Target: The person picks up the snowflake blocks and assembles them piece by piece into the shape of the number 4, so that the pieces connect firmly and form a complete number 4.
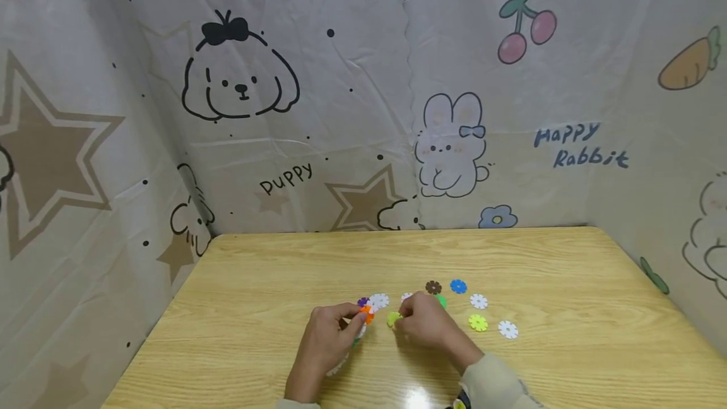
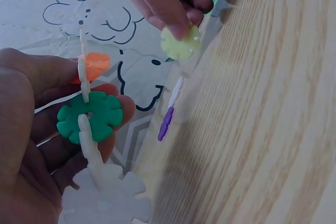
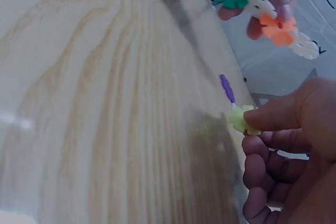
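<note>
My left hand (image 1: 329, 336) pinches a chain of notched plastic discs at its orange disc (image 3: 279, 29). White discs and a green disc (image 2: 90, 116) are slotted together along this chain, which runs down past the palm to a large white disc (image 2: 107, 195). Between thumb and forefinger, my right hand (image 1: 428, 322) pinches a yellow-green disc (image 2: 180, 43). A small gap separates that disc from the chain. Behind the hands, a purple disc (image 2: 166, 124) lies on the table by a white disc (image 1: 379, 300).
On the wooden table (image 1: 255, 276), loose discs lie around the right hand: brown (image 1: 433, 287), blue (image 1: 458, 286), green (image 1: 441, 301), yellow (image 1: 478, 322) and white (image 1: 508, 329). A printed cloth (image 1: 352, 112) hangs behind and beside the table.
</note>
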Demonstrator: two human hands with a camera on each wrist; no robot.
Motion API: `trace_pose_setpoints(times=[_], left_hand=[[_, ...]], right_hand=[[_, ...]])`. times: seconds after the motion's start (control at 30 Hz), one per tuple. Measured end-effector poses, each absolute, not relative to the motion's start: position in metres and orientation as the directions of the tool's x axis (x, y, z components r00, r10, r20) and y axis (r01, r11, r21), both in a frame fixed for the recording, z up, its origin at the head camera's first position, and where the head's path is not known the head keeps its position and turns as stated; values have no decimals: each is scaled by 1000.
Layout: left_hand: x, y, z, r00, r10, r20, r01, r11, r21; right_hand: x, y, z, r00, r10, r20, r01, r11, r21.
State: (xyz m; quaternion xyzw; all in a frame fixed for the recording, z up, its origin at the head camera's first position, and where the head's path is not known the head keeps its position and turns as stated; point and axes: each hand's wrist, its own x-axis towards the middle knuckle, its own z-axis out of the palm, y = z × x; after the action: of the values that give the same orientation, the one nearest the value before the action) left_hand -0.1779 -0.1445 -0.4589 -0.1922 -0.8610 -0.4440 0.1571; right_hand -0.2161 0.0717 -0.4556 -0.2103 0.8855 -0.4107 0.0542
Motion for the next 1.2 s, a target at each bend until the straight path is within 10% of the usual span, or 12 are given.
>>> trace_pose_setpoints(times=[1.2], left_hand=[[-174, -139, -455, -882, 354, 311, 450, 435, 780]], right_hand=[[-209, 95, -425, -886, -434, 161, -332, 353, -875]])
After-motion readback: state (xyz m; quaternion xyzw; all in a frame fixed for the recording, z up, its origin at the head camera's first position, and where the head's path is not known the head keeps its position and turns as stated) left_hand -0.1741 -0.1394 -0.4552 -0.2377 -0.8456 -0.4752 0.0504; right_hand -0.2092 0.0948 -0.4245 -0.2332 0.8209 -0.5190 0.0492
